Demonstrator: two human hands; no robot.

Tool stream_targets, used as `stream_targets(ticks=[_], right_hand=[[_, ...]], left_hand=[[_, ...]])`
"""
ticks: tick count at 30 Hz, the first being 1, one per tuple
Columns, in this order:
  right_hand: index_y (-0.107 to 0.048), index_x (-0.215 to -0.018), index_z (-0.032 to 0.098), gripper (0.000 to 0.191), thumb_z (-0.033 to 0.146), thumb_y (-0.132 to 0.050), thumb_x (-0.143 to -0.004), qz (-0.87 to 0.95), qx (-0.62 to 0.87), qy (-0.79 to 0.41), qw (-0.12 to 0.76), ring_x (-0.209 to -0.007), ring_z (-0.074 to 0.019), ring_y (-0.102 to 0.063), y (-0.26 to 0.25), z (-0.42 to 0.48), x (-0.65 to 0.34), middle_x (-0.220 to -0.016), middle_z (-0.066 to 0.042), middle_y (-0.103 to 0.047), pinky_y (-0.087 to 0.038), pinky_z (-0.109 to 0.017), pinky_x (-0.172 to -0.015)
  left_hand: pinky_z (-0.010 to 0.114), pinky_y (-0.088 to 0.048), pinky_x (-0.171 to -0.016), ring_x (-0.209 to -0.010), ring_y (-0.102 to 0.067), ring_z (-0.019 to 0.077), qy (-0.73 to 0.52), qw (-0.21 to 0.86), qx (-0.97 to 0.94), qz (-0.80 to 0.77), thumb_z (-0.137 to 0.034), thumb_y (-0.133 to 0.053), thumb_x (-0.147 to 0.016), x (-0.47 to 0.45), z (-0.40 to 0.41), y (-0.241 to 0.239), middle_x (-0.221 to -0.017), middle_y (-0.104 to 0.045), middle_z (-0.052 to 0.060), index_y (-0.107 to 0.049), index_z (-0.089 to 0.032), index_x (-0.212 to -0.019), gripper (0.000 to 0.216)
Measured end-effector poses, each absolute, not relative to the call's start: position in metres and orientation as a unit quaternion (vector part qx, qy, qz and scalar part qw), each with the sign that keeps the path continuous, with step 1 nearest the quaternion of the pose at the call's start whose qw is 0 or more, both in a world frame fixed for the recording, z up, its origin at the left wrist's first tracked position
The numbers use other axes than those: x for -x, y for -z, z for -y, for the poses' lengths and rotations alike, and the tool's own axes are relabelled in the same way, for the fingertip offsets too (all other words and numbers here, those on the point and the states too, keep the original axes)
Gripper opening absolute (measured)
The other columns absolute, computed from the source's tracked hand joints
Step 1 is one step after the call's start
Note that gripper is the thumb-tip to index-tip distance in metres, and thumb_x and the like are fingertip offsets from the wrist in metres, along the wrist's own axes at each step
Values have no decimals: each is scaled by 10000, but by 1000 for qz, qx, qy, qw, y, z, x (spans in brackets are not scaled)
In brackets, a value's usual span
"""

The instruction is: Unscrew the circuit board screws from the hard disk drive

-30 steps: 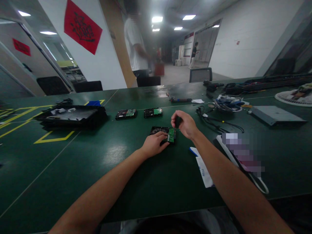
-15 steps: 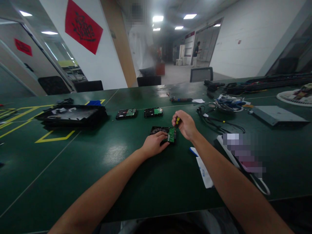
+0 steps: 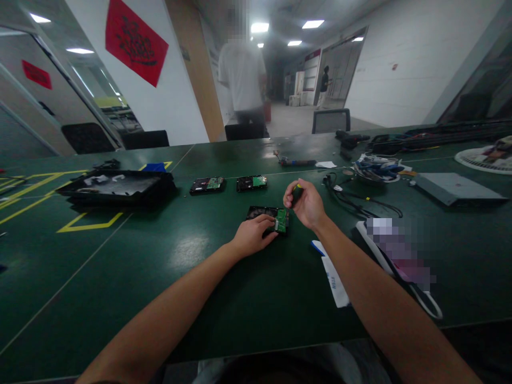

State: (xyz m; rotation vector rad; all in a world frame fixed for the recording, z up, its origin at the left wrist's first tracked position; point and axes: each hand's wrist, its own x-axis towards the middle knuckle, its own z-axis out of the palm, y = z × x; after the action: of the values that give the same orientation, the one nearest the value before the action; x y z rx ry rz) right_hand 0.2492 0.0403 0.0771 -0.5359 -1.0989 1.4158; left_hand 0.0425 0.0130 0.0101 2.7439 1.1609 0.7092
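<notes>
A hard drive [image 3: 282,218] lies on the green table with its green circuit board facing up. My left hand [image 3: 256,233] grips it from the left, fingers on top and thumb along the near edge, covering part of it. In my right hand [image 3: 307,205] is a screwdriver [image 3: 296,195] with a black and yellow handle, wrapped by closed fingers. Its shaft points down at the right end of the board; the tip is too small to make out. Farther back lie two more hard drives, one on the left [image 3: 207,185] and one nearer the middle [image 3: 252,183].
Black trays [image 3: 116,186] are stacked at the left. To the right lie black cables [image 3: 352,200], a bowl of wires [image 3: 376,168], a grey metal box [image 3: 460,189] and a white paper packet [image 3: 335,282]. A person [image 3: 242,74] stands beyond the table.
The screwdriver handle has turned within my right hand, whose fingers have opened slightly around it. My left hand and the hard drive stay put. The person in the background has come into clearer view.
</notes>
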Motion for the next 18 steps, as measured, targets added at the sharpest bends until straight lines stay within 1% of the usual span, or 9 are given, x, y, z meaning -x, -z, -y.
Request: stream_targets(ticks=[4, 7, 9, 11, 14, 16, 18], right_hand=[[-596, -762, 230, 334, 530, -731, -819, 462, 259, -589, 610, -629, -136, -541, -75, -42, -249, -683, 25, -555, -440, -284, -604], [-556, -746, 237, 330, 465, -792, -779, 463, 255, -582, 618, -639, -131, -557, -74, -43, -249, -705, 41, -550, -449, -280, -611], [-541, -728, 239, 326, 467, -763, -800, 464, 242, -592, 613, -639, -136, -565, -74, -43, -250, -701, 41, -541, -456, -287, -614], [-555, -716, 235, 326, 498, -693, -851, 472, 232, -604, 599, -622, -141, -561, -74, -42, -251, -683, 30, -542, -452, -293, -606], [-572, -694, 227, 379, 537, -629, -904, 484, 236, -609, 582, -549, -130, -508, -74, -42, -253, -610, 27, -509, -399, -283, -550], [-565, -683, 230, 420, 580, -628, -907, 484, 240, -605, 585, -502, -117, -450, -75, -41, -253, -563, 42, -454, -350, -272, -514], [-559, -678, 236, 480, 657, -598, -903, 482, 238, -603, 589, -480, -113, -408, -75, -41, -253, -539, 51, -409, -328, -270, -500]], left_hand=[[375, -599, -974, -1091, -712, 235, -229, 40, -895, -380, -381, -680, -937, -43, -14, -10, -1307, -686, 57, -705, -231, -1141, 255], [377, -595, -986, -1101, -708, 234, -231, 36, -896, -377, -379, -675, -941, -43, -13, -10, -1300, -689, 58, -707, -226, -1134, 249], [378, -595, -987, -1103, -707, 234, -232, 35, -897, -375, -379, -671, -943, -43, -13, -11, -1300, -689, 57, -706, -224, -1137, 250], [377, -596, -986, -1100, -707, 233, -234, 34, -897, -373, -382, -668, -946, -42, -13, -11, -1301, -688, 56, -706, -220, -1138, 255], [377, -594, -988, -1096, -708, 232, -238, 33, -897, -370, -384, -666, -947, -42, -13, -10, -1302, -687, 56, -704, -214, -1142, 261], [375, -597, -981, -1097, -708, 232, -238, 31, -898, -370, -382, -666, -948, -42, -13, -9, -1301, -686, 59, -704, -216, -1144, 260], [374, -604, -964, -1095, -708, 234, -234, 30, -899, -370, -381, -666, -947, -42, -13, -9, -1301, -685, 64, -706, -219, -1143, 257]])
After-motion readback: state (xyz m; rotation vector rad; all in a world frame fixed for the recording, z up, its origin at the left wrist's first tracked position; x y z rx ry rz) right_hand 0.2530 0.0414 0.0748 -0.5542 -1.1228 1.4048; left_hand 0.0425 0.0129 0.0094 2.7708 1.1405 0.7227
